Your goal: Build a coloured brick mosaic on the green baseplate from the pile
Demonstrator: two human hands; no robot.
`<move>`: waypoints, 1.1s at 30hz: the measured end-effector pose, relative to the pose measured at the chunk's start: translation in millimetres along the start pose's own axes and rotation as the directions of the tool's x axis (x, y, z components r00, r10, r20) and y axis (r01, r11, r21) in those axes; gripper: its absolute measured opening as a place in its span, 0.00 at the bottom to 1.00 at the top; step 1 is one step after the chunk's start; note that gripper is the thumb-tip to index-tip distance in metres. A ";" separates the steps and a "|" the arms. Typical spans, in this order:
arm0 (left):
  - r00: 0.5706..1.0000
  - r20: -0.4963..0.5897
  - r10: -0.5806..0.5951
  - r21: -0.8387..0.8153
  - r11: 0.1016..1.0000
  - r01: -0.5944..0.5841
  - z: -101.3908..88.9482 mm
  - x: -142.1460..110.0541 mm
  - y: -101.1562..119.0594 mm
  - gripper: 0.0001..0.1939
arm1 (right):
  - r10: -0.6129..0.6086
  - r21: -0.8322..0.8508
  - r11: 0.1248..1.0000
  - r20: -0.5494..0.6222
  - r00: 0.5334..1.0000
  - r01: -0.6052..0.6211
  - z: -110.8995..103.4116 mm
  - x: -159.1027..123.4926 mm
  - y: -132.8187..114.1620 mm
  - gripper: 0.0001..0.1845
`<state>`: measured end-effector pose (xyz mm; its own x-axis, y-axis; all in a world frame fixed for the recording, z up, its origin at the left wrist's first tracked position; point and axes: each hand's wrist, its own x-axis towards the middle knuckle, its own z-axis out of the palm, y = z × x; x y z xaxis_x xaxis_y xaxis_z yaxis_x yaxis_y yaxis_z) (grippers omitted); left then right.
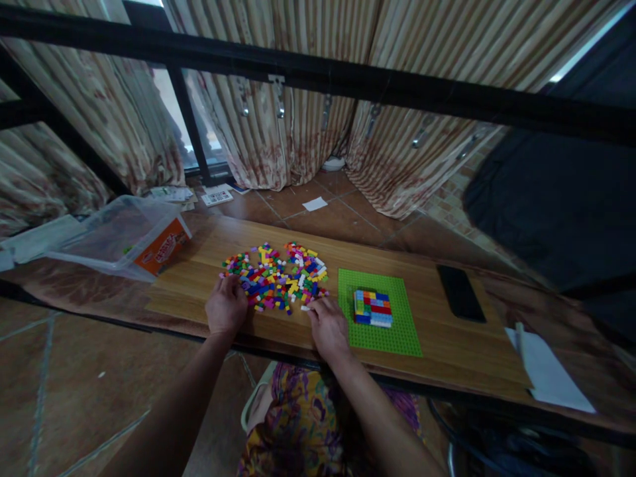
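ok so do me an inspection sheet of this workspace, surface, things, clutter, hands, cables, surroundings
surface: wood board, no damage visible
things: loose bricks spread out; green base bears a multicolour block
clutter: phone right of the base; paper at the board's right end; clear tub at its left
hands: left hand at the bricks' left edge, right hand by a white brick; grip unclear on both
cables: dark curved line below the board, lower right, too dim to confirm
surroundings: curtains, black rail, tiled floor
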<state>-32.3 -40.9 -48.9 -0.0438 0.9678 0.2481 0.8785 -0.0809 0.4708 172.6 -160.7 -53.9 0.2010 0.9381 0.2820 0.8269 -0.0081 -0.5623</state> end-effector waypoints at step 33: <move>0.999 -0.028 0.027 0.023 0.999 -0.026 4.8 2.4 -5.8 0.15 | 0.350 0.162 0.932 -0.186 0.918 -0.323 -98.6 -89.8 65.1 0.16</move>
<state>-35.2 -36.9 -55.0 -0.0334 0.9581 0.2843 0.8901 -0.1008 0.4444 260.1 -279.6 -39.2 0.5722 0.7936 0.2067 0.6211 -0.2548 -0.7411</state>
